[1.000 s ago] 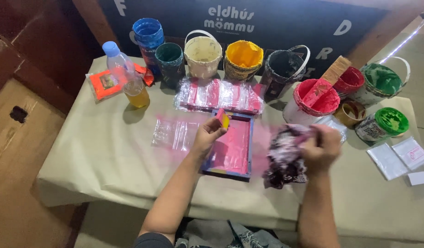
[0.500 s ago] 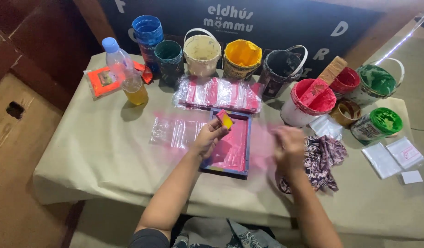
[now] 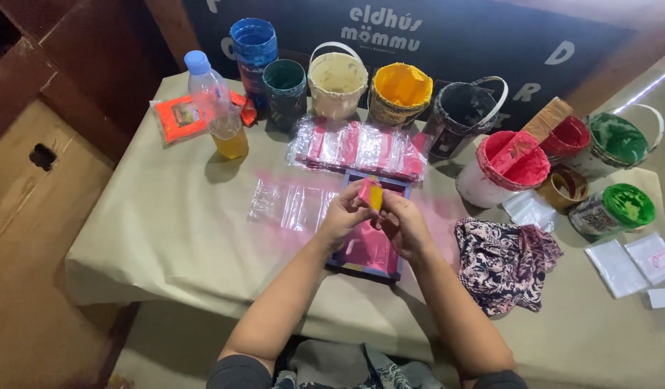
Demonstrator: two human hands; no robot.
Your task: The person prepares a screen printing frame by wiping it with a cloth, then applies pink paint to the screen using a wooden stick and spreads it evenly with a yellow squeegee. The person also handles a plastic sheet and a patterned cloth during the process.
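While pinched, paint buckets point(image 3: 399, 92) beyond pink-yellow block point(image 3: 370, 194).

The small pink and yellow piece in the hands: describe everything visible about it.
The small pink and yellow piece is a little block, pink on the left, yellow on the right; its material cannot be told. The left hand and right hand pinch it from either side, holding it above the pink-stained framed board on the table.

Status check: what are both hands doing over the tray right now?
Left hand and right hand together pinching small pink-and-yellow piece. Held above pink tray. Patterned rag beside, clear of hands.
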